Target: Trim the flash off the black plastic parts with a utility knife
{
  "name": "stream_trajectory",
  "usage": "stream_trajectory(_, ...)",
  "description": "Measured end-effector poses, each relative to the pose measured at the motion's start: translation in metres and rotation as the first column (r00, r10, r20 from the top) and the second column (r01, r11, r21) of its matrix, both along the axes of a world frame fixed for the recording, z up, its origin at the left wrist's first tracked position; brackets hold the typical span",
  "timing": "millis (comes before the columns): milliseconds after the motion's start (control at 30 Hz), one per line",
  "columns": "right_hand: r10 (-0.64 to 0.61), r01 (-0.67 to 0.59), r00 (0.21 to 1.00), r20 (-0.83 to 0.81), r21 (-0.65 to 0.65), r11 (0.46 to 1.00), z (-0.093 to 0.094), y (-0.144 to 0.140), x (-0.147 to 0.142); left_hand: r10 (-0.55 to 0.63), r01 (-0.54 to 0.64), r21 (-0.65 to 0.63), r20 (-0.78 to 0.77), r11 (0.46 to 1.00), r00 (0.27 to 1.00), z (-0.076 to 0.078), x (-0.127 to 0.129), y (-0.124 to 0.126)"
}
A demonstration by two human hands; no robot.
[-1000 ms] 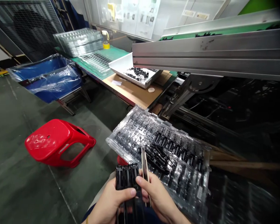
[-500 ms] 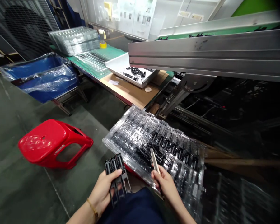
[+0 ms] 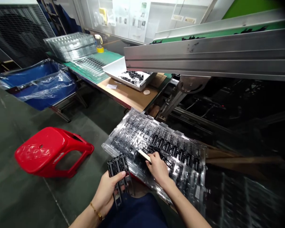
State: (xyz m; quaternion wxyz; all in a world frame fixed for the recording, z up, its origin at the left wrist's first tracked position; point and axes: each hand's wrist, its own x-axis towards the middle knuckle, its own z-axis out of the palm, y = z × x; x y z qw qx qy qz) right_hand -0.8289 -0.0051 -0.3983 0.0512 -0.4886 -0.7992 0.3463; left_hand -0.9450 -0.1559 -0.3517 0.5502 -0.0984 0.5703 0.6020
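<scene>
My left hand (image 3: 109, 190) grips a black plastic frame of joined parts (image 3: 118, 172) above my lap, just left of a clear blister tray (image 3: 192, 186). The tray lies tilted in front of me and holds rows of small black parts, with a loose heap of them (image 3: 161, 152) near its middle. My right hand (image 3: 158, 167) rests on the tray beside that heap and holds a thin pale stick-like tool (image 3: 144, 155) pointing left.
A red plastic stool (image 3: 47, 152) lies on its side on the floor at left. Behind it stand a blue bin lined with plastic film (image 3: 35, 82), a workbench (image 3: 128, 95) with a white tray of black parts (image 3: 130, 76) and stacked clear trays (image 3: 71, 46). A metal conveyor rail (image 3: 209, 60) crosses overhead at right.
My hands came apart: the right hand moved forward onto the tray with the stick, which swung from upright to pointing left. The left hand lowered the black frame to the left.
</scene>
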Motion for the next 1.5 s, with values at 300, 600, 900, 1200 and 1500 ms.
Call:
stream_trajectory(300, -0.103, -0.068, 0.961, -0.258, -0.580, 0.812, 0.065, -0.045, -0.002, -0.080, 0.065, 0.135, 0.108, 0.989, 0.991, 0.043, 0.006, 0.000)
stream_trajectory(600, -0.338, -0.158, 0.857, -0.390, -0.822, 0.546, 0.096, -0.067, -0.003, -0.206, 0.180, 0.162, 0.162, 0.970, 0.965, 0.071, 0.003, -0.012)
stream_trajectory(900, -0.403, -0.206, 0.825, -0.396, -0.874, 0.439, 0.100, -0.069, -0.003, -0.103, 0.069, 0.121, 0.297, 0.990, 0.949, 0.081, 0.001, -0.015)
stream_trajectory(1200, -0.210, -0.183, 0.883, -0.420, -0.720, 0.670, 0.104, -0.070, -0.002, -0.147, 0.147, 0.101, -0.009, 0.984, 0.989, 0.072, 0.002, -0.015)
stream_trajectory(1500, -0.008, -0.338, 0.804, -0.594, -0.468, 0.816, 0.118, -0.074, 0.001, -0.015, 0.200, 0.162, -0.739, 0.966, 0.673, 0.069, 0.012, -0.019)
